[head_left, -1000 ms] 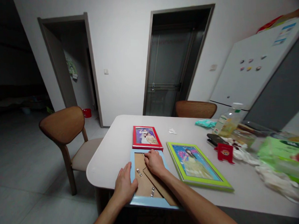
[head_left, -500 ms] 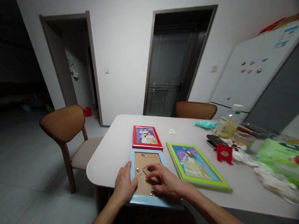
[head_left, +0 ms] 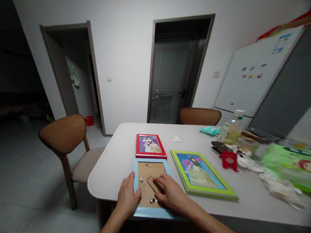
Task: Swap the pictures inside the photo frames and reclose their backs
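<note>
A light blue picture frame (head_left: 152, 212) lies face down at the table's near edge, its brown backing board (head_left: 146, 194) showing. My left hand (head_left: 128, 193) rests along the frame's left side, fingers stretched out and thumb on the border. Over the backing's right half is my right hand (head_left: 171, 194), fingers bent and apart, with the thumb at a small metal clip (head_left: 153, 200). Two more metal clips, an upper one (head_left: 147, 165) and a left one (head_left: 142, 182), sit on the board. A thin bent wire stand (head_left: 149, 179) runs partly under my right hand.
A red-framed photo (head_left: 151, 146) lies just beyond the blue frame, and a green-framed photo (head_left: 201, 174) to its right. Crumpled tissue (head_left: 176, 139), a bottle (head_left: 230, 128), a red stand (head_left: 229, 160) and a green tissue pack (head_left: 294, 165) are on the table. A chair (head_left: 66, 144) stands left.
My right hand has shifted slightly on the backing, and the lower metal clip is more exposed beside its thumb. My left hand stays on the frame's side. The camera view has tilted a little.
</note>
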A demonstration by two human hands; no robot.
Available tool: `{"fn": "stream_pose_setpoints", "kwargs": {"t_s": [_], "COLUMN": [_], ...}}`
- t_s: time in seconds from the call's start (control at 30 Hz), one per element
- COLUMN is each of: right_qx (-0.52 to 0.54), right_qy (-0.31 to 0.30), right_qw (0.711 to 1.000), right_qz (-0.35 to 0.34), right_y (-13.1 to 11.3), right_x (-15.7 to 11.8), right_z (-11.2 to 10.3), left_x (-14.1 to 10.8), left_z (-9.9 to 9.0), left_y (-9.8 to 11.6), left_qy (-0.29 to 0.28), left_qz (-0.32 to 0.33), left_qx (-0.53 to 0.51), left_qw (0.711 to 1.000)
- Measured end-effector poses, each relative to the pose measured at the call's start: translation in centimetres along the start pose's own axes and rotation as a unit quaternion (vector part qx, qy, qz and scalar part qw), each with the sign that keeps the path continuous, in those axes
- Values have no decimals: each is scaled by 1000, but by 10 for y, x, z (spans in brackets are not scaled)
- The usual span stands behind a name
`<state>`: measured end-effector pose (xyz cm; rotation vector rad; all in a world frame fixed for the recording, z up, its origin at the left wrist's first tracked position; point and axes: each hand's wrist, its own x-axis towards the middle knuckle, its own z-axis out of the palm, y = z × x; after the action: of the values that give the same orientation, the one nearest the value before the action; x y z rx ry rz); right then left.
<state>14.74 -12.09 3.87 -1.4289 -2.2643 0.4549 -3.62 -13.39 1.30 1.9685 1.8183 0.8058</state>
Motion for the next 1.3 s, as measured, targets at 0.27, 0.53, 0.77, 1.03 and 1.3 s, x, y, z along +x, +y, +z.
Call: {"fn": "stream_pose_setpoints", "kwargs": {"t_s": [0.27,0.53,0.77,1.03,1.3], "right_qx": [3,48,-14,-109,66], "right_qy": [40,79,95,43,101], "right_qw": [999,995,994,984,974], "right_qz": [28,-35,51,135,191], "right_y": [-4,-36,11,44,44], "right_x": [7,10,6,8,14], "right_z": [-2,-20,-24,-5,-15], "left_x": [3,10,10,15,13], "left_z": [-1,-20,-65,-72,-71], "left_y": [0,15,-38,-84,-64], "left_qy": [-14,23,34,45,123], "left_qz": [-4,-56,-131,-157,-91], "left_qx": [-8,-354,-382,-249,-78], "left_qw": [1000,933,914,955,985]}}
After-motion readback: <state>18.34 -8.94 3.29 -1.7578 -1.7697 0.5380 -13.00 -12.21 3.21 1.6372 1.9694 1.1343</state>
